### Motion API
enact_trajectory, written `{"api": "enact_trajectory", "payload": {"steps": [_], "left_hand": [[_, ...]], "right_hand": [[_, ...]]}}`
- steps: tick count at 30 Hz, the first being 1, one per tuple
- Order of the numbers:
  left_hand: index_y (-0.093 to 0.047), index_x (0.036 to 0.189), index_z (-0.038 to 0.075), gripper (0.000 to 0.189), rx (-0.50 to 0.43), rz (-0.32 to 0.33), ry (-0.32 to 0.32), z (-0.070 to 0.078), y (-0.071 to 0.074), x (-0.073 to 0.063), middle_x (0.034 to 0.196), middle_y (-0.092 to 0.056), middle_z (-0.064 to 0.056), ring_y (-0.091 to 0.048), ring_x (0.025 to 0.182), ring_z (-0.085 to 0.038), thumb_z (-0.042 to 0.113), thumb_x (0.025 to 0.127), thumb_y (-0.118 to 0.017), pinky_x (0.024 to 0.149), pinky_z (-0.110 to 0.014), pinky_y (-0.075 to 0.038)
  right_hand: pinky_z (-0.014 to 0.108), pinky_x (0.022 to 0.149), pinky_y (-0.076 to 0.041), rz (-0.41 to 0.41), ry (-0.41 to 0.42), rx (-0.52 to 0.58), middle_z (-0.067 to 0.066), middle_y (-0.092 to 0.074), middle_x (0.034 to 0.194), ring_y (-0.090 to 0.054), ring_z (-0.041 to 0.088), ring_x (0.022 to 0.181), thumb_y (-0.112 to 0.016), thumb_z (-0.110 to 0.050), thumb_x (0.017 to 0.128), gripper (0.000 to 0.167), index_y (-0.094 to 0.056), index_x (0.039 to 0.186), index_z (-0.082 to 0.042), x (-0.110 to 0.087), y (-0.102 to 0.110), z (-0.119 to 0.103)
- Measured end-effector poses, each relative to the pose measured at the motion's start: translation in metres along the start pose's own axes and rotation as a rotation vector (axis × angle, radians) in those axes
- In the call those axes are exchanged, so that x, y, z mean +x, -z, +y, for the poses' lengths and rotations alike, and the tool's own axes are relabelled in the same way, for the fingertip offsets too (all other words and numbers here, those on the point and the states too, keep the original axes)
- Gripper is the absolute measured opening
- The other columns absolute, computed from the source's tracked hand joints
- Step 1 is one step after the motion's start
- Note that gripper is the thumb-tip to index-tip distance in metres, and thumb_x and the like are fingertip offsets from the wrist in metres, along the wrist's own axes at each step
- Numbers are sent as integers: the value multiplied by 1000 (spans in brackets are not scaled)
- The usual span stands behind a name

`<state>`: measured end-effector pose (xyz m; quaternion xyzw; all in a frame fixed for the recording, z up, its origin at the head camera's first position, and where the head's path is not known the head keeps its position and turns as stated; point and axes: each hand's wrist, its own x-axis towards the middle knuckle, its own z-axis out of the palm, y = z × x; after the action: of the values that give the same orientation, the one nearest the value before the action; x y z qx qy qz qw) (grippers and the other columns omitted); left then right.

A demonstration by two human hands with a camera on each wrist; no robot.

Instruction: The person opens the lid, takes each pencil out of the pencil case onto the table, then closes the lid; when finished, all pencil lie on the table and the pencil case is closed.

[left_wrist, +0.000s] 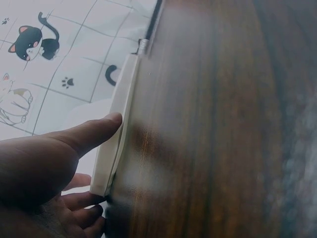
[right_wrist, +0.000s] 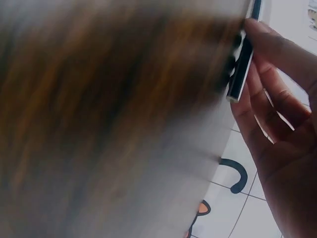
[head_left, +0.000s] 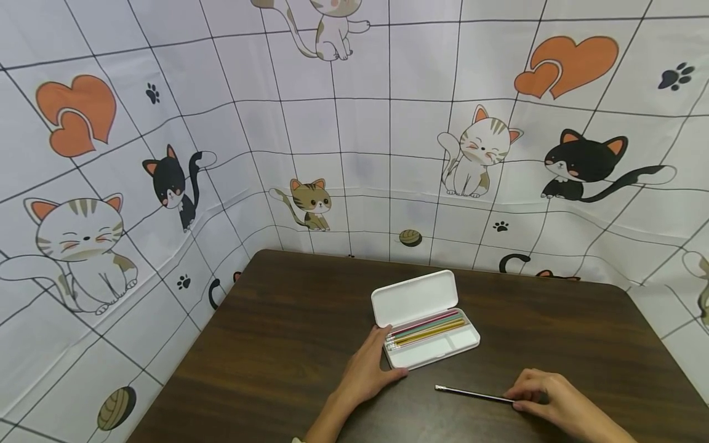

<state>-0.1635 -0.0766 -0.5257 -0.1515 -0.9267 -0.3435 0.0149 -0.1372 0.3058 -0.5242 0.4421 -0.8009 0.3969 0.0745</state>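
A white pencil case lies open on the brown table, its lid tilted back. Several coloured pencils, red, green and yellow among them, lie inside along the hinge side. My left hand holds the case at its left end, thumb at the front corner and fingers at the back; in the left wrist view the thumb presses the case wall. To the right, my right hand pinches a dark pencil near its right end. The pencil's eraser end points left, in front of the case.
The dark wood table ends at the back against a white wall covering printed with cats, hearts and grid lines. The same covering runs along the left side.
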Motion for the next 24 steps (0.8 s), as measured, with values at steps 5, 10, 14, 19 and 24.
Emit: {"api": "enact_trajectory", "payload": {"steps": [5, 10, 14, 19, 24], "left_hand": [[-35, 152, 12, 91, -10, -3, 1, 0, 0, 0, 154, -36, -6, -29, 143, -27, 46, 80, -79, 100, -55, -40], [-35, 152, 11, 92, -11, -2, -1, 0, 0, 0, 154, -36, -7, -29, 143, -28, 46, 80, -79, 100, -55, -40], [-34, 152, 12, 91, -13, 0, -1, 0, 0, 0, 154, -36, -7, -29, 142, -28, 46, 80, -79, 99, -56, -40], [-35, 152, 11, 91, -11, -2, -1, 0, 0, 0, 154, -36, -7, -29, 142, -28, 45, 80, -79, 99, -56, -41], [-35, 152, 11, 91, -13, -3, 0, 1, 0, -1, 154, -36, -8, -30, 142, -29, 45, 80, -79, 99, -56, -41]], "right_hand": [[14, 60, -43, -4, -39, -31, -10, -63, 91, -58, 4, 75, -79, 2, 77, 33, -75, 103, -17, 1, 0, -2], [14, 58, -43, -4, -74, -57, -11, -63, 89, -56, 1, 73, -80, 0, 77, 30, -75, 101, -19, 2, -1, -4], [16, 57, -44, 0, -78, -74, -12, -63, 89, -55, 0, 72, -80, -1, 77, 30, -75, 100, -19, 3, -2, -4], [18, 55, -44, -8, -95, -70, -11, -62, 90, -54, 0, 72, -80, -3, 79, 28, -74, 101, -19, 2, -2, -3], [17, 57, -45, -6, -86, -65, -11, -62, 90, -56, 1, 73, -80, -3, 79, 28, -74, 101, -18, 1, -3, -3]]}}
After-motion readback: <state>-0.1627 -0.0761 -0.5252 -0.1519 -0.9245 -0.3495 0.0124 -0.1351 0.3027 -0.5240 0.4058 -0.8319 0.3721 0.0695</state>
